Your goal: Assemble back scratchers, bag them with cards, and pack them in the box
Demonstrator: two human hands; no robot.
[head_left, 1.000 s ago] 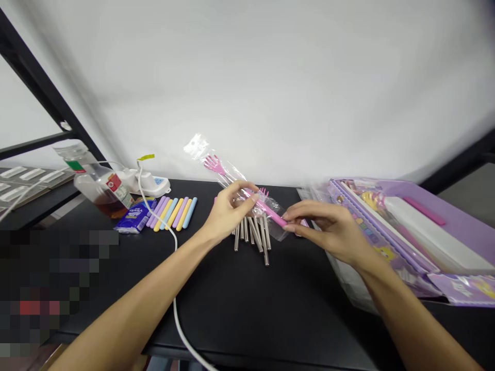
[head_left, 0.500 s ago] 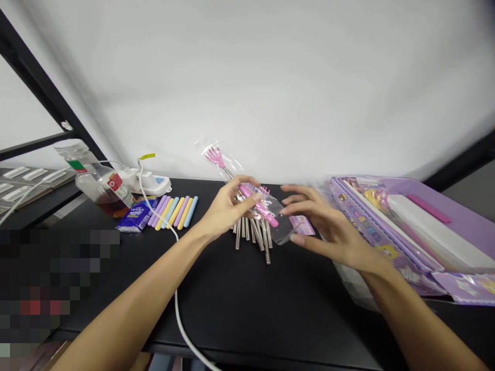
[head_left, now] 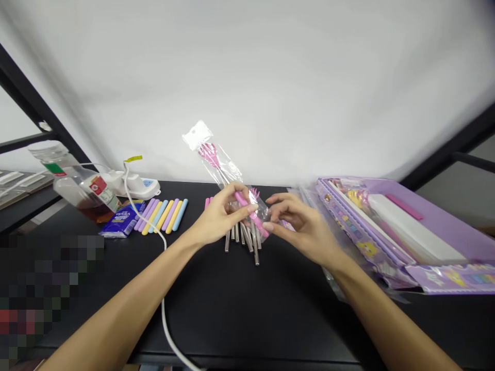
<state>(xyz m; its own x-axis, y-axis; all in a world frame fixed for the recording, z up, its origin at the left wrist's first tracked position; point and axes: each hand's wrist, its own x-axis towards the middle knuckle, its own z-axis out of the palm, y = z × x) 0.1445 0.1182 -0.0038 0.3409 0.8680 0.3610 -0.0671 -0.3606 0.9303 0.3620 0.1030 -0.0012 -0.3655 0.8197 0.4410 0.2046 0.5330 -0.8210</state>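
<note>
L hand [head_left: 216, 219] and R hand [head_left: 297, 226], fingers curled, both pinch 1 crinkly clear plastic bag [head_left: 226, 170] w/ pink plastic forks, above a pile of shiny metal sticks [head_left: 243, 239]. 7 pastel sticks [head_left: 162, 215] left.

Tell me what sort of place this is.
Probably a packing or assembly workbench: a black table against a plain wall, a bagged pink fork, loose metal rods, and purple toy boxes.

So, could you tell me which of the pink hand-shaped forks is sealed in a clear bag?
The pink fork that the left hand holds up by its handle; its clear bag reaches past the prongs. The other lies bare below.
</note>
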